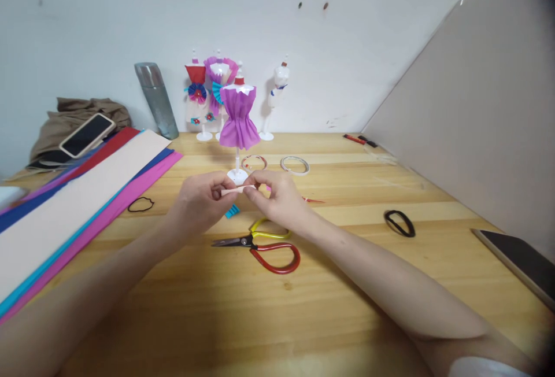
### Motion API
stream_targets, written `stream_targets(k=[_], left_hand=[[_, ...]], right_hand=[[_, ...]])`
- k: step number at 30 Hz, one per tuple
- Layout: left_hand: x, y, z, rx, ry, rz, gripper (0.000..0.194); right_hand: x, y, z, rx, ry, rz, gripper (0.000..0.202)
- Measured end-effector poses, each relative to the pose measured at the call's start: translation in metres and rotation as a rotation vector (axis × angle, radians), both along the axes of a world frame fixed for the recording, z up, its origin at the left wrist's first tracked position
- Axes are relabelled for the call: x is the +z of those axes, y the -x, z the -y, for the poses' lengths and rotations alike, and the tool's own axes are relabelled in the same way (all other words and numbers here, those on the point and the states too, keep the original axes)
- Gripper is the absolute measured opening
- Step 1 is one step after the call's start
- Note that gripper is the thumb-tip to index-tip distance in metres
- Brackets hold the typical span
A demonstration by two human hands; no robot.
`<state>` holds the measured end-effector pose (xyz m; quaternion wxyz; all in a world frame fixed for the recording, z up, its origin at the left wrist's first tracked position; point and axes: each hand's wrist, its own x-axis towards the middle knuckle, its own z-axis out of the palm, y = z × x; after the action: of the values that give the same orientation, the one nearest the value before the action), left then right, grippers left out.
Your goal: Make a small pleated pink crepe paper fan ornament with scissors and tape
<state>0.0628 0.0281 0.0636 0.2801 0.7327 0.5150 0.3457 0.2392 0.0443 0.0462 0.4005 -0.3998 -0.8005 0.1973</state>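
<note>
- Head view is showing the left hand [197, 196] and right hand [277, 195] pinching a small pale paper strip [236, 190], both fingertips closed on it.
- Keeping the strip taut is helping; the scissors [260, 244] are lying at six o'clock.

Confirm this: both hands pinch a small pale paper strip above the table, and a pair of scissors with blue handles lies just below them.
Not quite. The left hand and right hand do pinch the paper strip, but the scissors have one yellow and one red handle, not blue, as the head view shows.
</note>
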Motion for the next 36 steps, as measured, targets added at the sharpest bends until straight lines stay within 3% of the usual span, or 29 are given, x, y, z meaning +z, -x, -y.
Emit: stream_targets(k=[4, 8, 11, 16, 24, 27, 31, 36], left_hand=[[0.001, 0.0, -0.003, 0.043, -0.029, -0.084, 0.021], [0.005, 0.007, -0.009, 0.071, -0.012, 0.016, 0.036], [0.008, 0.015, -0.015, -0.051, 0.178, 0.126, 0.03], [0.009, 0.02, -0.018, -0.22, 0.496, 0.127, 0.028], [0.006, 0.014, -0.014, -0.268, 0.681, 0.263, 0.032], [0.001, 0.013, -0.014, -0.248, 0.71, 0.346, 0.033], [-0.006, 0.013, -0.017, -0.219, 0.733, 0.54, 0.037], [-0.009, 0.017, -0.019, -0.168, 0.744, 0.695, 0.037]], right_hand=[[-0.005, -0.003, -0.005, -0.03, -0.082, 0.055, 0.015], [-0.008, -0.007, -0.011, 0.051, -0.142, 0.068, 0.015], [-0.006, -0.009, -0.014, 0.159, -0.145, 0.102, 0.014], [0.0, -0.01, -0.011, 0.31, -0.147, 0.132, 0.013], [0.001, -0.01, -0.009, 0.319, 0.005, -0.012, 0.015], [-0.003, -0.01, -0.011, 0.24, -0.002, -0.082, 0.019], [-0.006, -0.007, -0.01, 0.122, -0.101, -0.08, 0.008], [-0.008, -0.004, -0.005, 0.132, -0.346, 0.132, 0.023]])
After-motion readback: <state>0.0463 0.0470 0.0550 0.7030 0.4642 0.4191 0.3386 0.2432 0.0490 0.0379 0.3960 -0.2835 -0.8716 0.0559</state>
